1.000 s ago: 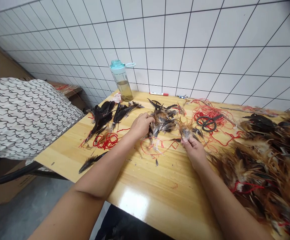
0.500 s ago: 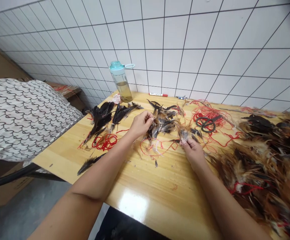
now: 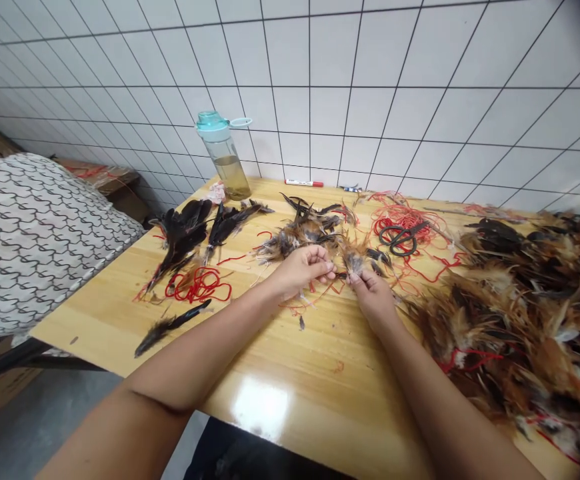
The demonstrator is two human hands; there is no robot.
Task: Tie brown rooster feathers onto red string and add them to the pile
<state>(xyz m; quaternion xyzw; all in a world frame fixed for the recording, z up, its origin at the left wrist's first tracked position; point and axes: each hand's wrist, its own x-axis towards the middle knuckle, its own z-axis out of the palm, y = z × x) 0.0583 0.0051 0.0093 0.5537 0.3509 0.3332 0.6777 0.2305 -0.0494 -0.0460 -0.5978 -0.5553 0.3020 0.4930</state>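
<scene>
Between the thumb and fingers of my right hand (image 3: 377, 299) is a small tuft of brown and grey feathers (image 3: 354, 257), fluffy ends pointing away from me. My left hand (image 3: 306, 270) is just to its left, fingertips pinched together. Whatever is in that pinch is too small to make out. Just beyond my left hand lies a loose heap of dark and brown feathers (image 3: 300, 230). Thin red string (image 3: 297, 308) lies on the wooden table (image 3: 315, 387) below the hands.
Black scissors (image 3: 400, 240) rest by tangled red string (image 3: 407, 212). A large brown feather pile (image 3: 515, 300) covers the right side. On the left are black feather bunches (image 3: 185, 227), coiled red cord (image 3: 203, 285) and a single dark feather (image 3: 170, 327). A bottle (image 3: 230, 167) stands near the tiled wall.
My left hand has come away from the feather heap, moving right and towards me, close to my right hand. The right hand keeps its tuft. The view has shifted slightly right.
</scene>
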